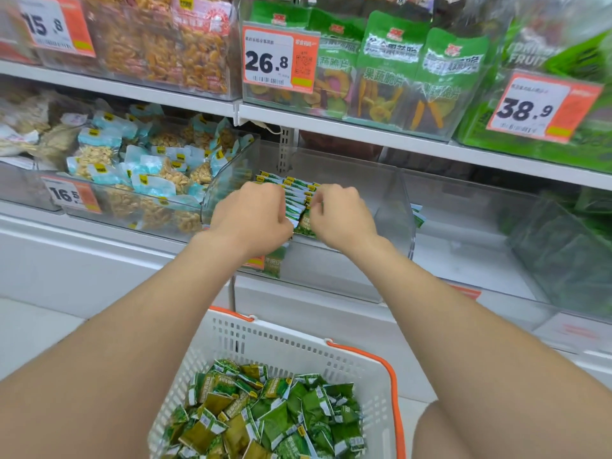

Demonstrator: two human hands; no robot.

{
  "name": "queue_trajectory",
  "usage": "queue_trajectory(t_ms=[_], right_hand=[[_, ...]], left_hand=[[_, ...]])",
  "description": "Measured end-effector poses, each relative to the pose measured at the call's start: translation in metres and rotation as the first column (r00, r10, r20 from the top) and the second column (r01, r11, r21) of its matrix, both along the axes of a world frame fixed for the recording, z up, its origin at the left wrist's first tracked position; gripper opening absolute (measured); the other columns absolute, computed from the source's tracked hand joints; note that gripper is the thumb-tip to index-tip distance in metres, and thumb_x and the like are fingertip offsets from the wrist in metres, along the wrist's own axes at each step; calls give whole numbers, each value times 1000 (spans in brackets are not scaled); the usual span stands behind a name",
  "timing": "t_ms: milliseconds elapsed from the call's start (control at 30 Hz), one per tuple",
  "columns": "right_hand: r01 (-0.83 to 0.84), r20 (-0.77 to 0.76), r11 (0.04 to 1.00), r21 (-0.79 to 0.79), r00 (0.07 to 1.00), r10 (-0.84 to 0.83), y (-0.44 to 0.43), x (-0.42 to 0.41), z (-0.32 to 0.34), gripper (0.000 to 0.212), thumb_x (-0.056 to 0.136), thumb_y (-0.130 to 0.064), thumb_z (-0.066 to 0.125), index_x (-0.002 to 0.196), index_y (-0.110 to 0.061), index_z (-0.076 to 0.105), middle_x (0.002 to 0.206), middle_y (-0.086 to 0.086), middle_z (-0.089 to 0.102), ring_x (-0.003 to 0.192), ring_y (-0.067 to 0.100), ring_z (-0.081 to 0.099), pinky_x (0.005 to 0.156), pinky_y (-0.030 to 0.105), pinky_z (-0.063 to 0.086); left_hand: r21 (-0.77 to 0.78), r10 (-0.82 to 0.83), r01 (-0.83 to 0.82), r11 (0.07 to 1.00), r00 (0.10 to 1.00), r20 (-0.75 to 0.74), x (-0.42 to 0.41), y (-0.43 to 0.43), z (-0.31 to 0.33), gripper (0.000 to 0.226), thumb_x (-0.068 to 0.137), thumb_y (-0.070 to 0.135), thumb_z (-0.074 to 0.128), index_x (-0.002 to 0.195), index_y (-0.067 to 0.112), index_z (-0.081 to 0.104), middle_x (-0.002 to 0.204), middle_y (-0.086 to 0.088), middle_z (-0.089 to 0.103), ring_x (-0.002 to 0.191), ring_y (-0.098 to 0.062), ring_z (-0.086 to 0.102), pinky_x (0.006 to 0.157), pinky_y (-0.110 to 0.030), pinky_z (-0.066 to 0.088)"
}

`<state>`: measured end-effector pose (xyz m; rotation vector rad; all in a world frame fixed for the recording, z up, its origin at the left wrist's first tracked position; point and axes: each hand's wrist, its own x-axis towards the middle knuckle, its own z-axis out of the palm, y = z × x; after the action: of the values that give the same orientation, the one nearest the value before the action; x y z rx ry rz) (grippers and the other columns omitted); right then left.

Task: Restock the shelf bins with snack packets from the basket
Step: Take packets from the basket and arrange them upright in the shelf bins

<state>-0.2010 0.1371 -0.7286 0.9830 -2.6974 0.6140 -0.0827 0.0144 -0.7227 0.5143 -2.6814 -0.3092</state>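
A clear plastic shelf bin (390, 207) on the lower shelf holds a neat row of small green snack packets (296, 193). Both hands reach into it from the front. My left hand (255, 213) has curled fingers gripping the left side of the row. From the right, my right hand (341, 213) pinches the same packets. Below, a white basket (298, 346) with orange handles holds several loose green packets (271, 412).
A bin of pale blue nut packets (149, 167) stands to the left. An empty-looking clear bin (470, 226) is to the right, then dark green bags (563, 253). The upper shelf carries fruit-chip bags (390, 71) and price tags.
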Motion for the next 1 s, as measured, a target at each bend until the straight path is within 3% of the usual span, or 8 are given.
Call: queue_trajectory(t_ms=[100, 233, 400, 567, 767, 833, 933, 1000], right_hand=[[-117, -29, 993, -10, 993, 117, 19, 38, 10, 21, 79, -29, 51, 86, -21, 68, 90, 6, 69, 90, 33, 58, 70, 35, 49], [-360, 268, 860, 360, 924, 274, 43, 64, 15, 23, 73, -23, 54, 74, -12, 74, 67, 3, 73, 69, 23, 71, 63, 31, 60], [-514, 528, 611, 601, 830, 180, 52, 77, -19, 27, 94, -21, 54, 107, -6, 71, 84, 5, 76, 61, 21, 75, 68, 42, 66], [-574, 535, 411, 709, 817, 217, 44, 90, -51, 29, 99, -21, 50, 122, -14, 66, 85, 1, 71, 75, 19, 72, 71, 35, 61], [-553, 484, 281, 785, 829, 278, 24, 97, -79, 22, 97, -13, 46, 75, -17, 48, 83, 6, 64, 84, 33, 66, 73, 35, 52], [-546, 465, 271, 793, 830, 308, 18, 97, -83, 29, 98, -11, 45, 71, -18, 39, 84, 6, 55, 77, 31, 51, 67, 34, 41], [-548, 462, 263, 794, 825, 326, 7, 92, -85, 21, 99, -14, 44, 78, -19, 47, 93, 5, 58, 83, 28, 54, 72, 34, 45], [-576, 486, 265, 773, 807, 337, 2, 91, -84, 23, 99, -19, 45, 112, -18, 64, 117, 4, 64, 105, 28, 63, 90, 39, 55]], left_hand=[[24, 22, -24, 999, 998, 56, 19, 9, 4, 20, 80, 41, 62, 70, 24, 62, 75, -2, 61, 79, -34, 62, 65, -34, 45], [0, -31, 32, 999, 977, 211, 34, 25, -7, 20, 78, 41, 60, 67, 24, 61, 79, -5, 65, 83, -34, 64, 65, -34, 47], [-80, -51, 100, 992, 881, 470, 39, 46, -54, 10, 95, 32, 56, 92, 23, 62, 91, -3, 54, 94, -35, 65, 69, -37, 45], [24, -52, 49, 999, 754, 654, 51, 62, -138, 5, 99, 20, 50, 97, 21, 55, 109, -8, 62, 95, -32, 60, 74, -39, 47], [60, -60, 20, 998, 603, 795, 75, 60, -236, 9, 96, 3, 52, 93, 10, 57, 93, -8, 56, 98, -33, 67, 84, -44, 58], [50, -78, 67, 997, 544, 836, 78, 57, -262, 15, 93, -6, 54, 94, 10, 55, 107, -9, 53, 101, -33, 66, 82, -45, 59], [78, -173, 219, 973, 459, 871, 80, 54, -298, 32, 96, -8, 52, 123, 6, 62, 136, -13, 46, 96, -28, 54, 68, -31, 44], [105, -193, 244, 964, 369, 909, 81, 52, -310, 34, 102, -3, 47, 133, 5, 57, 138, -13, 47, 100, -25, 45, 72, -29, 41]])
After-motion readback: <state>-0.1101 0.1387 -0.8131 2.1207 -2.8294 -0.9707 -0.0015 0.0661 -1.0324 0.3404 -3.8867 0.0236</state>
